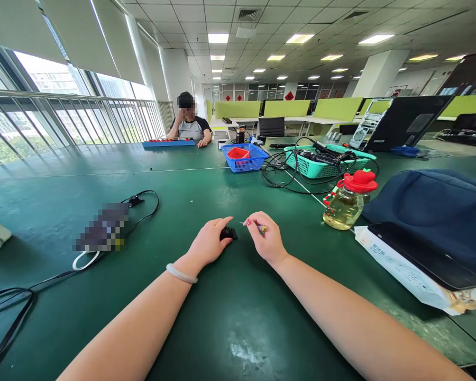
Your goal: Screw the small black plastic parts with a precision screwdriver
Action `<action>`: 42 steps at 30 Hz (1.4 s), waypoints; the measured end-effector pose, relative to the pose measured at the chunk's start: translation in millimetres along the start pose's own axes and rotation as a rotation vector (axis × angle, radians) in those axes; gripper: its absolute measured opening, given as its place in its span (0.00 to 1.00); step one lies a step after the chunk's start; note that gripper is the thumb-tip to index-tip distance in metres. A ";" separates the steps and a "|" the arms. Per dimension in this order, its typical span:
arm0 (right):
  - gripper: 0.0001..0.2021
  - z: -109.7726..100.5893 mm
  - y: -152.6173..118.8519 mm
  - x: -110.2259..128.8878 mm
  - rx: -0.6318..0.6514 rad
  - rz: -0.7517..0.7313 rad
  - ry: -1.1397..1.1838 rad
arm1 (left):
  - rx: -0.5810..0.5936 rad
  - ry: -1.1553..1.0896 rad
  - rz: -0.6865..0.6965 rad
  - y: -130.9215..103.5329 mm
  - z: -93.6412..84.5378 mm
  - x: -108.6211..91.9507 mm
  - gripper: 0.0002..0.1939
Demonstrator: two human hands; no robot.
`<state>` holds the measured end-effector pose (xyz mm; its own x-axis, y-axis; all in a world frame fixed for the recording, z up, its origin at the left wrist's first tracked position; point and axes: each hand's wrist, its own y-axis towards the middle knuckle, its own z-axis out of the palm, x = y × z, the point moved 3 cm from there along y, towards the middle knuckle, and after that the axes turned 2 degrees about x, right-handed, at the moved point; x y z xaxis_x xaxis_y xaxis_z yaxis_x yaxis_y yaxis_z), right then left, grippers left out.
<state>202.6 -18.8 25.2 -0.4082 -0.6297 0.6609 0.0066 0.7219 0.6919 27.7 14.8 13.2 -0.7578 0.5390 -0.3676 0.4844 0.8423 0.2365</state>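
Observation:
My left hand [207, 241], with a pale bangle [181, 273] at the wrist, is closed around a small black block-like object [229, 233] on the green table [190, 328]. Thumb and fingers grip its sides, and part of it is hidden. To the right of it, my right hand [267, 242] pinches a slim precision screwdriver [263, 229] with a yellowish handle end. Its thin metal tip points left toward the black object, with a small gap between them.
At right stand a red-lidded bottle [346, 203], a dark blue bag [440, 206] and a black phone [424, 254] on a white packet [396, 270]. Further back are a blue basket [246, 161] and a teal basket [315, 168] with cables. A person [190, 124] sits opposite. A lanyard [153, 211] lies left.

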 end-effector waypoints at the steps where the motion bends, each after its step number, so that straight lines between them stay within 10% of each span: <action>1: 0.15 -0.7 0.1 0.4 -0.020 -0.007 -0.001 | -0.025 0.006 -0.012 -0.8 0.7 3.8 0.30; 7: 0.22 -7.5 -2.0 0.7 -0.173 -0.006 0.003 | -0.036 -0.004 -0.099 4.0 6.2 19.5 0.15; 42: 0.10 2.4 -9.3 22.5 0.114 -0.158 -0.136 | -0.008 0.085 -0.191 2.2 11.6 17.0 0.20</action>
<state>191.2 -39.0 33.0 -0.5156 -0.6988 0.4959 -0.1678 0.6498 0.7413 20.9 25.8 -3.0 -0.8699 0.3672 -0.3294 0.3250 0.9289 0.1773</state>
